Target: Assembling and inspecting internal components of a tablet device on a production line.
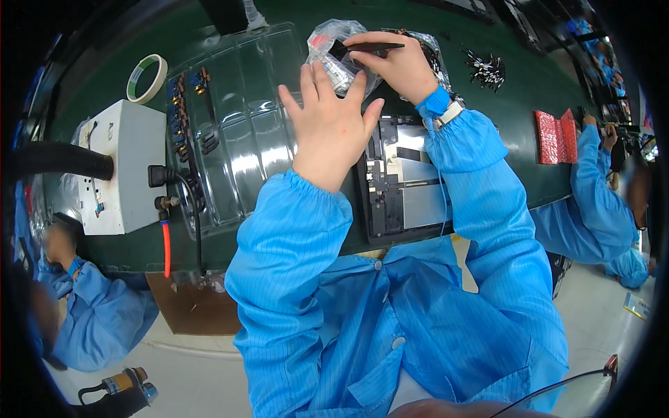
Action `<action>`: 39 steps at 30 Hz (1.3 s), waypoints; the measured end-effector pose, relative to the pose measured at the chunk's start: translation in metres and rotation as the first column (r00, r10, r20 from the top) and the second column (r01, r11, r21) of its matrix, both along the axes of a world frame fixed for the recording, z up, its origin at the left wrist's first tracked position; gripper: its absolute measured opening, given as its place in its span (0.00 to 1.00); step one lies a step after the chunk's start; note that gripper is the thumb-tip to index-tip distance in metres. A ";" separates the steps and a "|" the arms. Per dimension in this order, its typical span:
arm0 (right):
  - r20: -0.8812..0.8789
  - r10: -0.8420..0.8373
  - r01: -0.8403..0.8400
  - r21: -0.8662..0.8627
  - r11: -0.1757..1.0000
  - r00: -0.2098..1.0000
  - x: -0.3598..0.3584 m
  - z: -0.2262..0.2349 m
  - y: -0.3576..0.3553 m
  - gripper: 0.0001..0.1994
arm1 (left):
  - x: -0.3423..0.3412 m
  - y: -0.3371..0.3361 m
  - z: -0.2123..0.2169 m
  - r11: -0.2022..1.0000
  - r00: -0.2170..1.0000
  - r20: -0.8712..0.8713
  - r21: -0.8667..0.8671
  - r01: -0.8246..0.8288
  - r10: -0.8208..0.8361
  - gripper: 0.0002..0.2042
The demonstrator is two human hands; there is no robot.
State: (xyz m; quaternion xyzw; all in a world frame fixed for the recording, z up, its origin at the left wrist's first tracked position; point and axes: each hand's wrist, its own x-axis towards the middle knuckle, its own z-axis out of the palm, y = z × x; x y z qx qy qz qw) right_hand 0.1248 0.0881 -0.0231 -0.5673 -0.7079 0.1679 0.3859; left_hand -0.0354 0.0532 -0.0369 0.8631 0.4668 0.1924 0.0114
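Observation:
My right hand [403, 66] pinches slim black tweezers [380, 47] over a clear plastic bag [339, 29]. Inside the bag are small silvery and white parts and something red. With fingers spread, my left hand [327, 125] reaches to the bag's near side, its fingertips against the plastic. Just below my right wrist lies an opened flat electronic device [417, 191], black-framed with silver plates inside; my right sleeve covers part of it. A pale wrist strap [448, 113] with a thin blue cord circles my right wrist.
A clear ribbed tray [240, 118] holds small boards and cables along its left. Further left stand a white metal box [132, 167] with a black hose and a tape roll [147, 79]. Small black-and-white parts [486, 71] and red bubble wrap [555, 137] lie right. Co-workers sit both sides.

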 end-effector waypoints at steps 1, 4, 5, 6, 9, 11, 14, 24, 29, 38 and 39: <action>-0.053 0.015 -0.014 0.018 1.000 0.999 0.002 -0.001 0.000 0.10 | 0.000 0.001 0.000 1.000 1.000 0.010 0.005 0.004 -0.004 0.21; -0.143 0.024 -0.024 0.003 1.000 0.989 0.002 0.002 0.001 0.11 | 0.000 0.001 0.001 1.000 1.000 0.015 0.012 -0.003 0.003 0.21; -0.179 0.012 -0.018 -0.033 0.999 0.984 0.002 0.005 0.001 0.11 | -0.001 0.001 0.001 1.000 1.000 0.014 0.019 -0.007 0.007 0.21; -0.179 0.017 -0.022 -0.025 0.999 0.984 0.003 0.008 0.001 0.11 | 0.000 0.001 0.003 1.000 1.000 0.019 0.026 -0.010 0.009 0.21; -0.439 -0.031 -0.004 -0.080 0.997 0.898 0.003 0.023 -0.004 0.11 | 0.001 0.000 0.009 0.998 0.999 0.049 0.053 -0.016 0.013 0.20; -0.506 -0.012 -0.023 -0.063 0.998 0.862 0.006 0.036 -0.013 0.11 | -0.002 -0.001 0.019 0.997 0.997 0.074 0.075 -0.017 0.011 0.20; -0.615 0.023 -0.081 -0.066 0.995 0.788 -0.001 0.065 -0.043 0.11 | -0.009 -0.011 0.049 0.996 0.969 0.237 -0.078 -0.047 0.064 0.22; 0.447 0.358 -0.530 0.353 0.771 0.819 -0.017 0.104 -0.198 0.17 | -0.007 -0.119 0.105 0.438 -0.471 0.349 0.174 0.882 0.810 0.27; 0.392 0.379 -0.525 0.396 0.753 0.838 -0.013 0.097 -0.214 0.16 | -0.002 -0.129 0.098 0.411 -0.475 0.319 0.251 0.877 0.820 0.26; 0.391 0.414 -0.550 0.359 0.754 0.822 -0.021 0.100 -0.218 0.17 | -0.013 -0.137 0.094 0.393 -0.483 0.317 0.309 0.866 0.816 0.25; 0.383 0.433 -0.559 0.330 0.761 0.816 -0.025 0.100 -0.218 0.16 | -0.017 -0.139 0.093 0.409 -0.490 0.315 0.291 0.865 0.813 0.25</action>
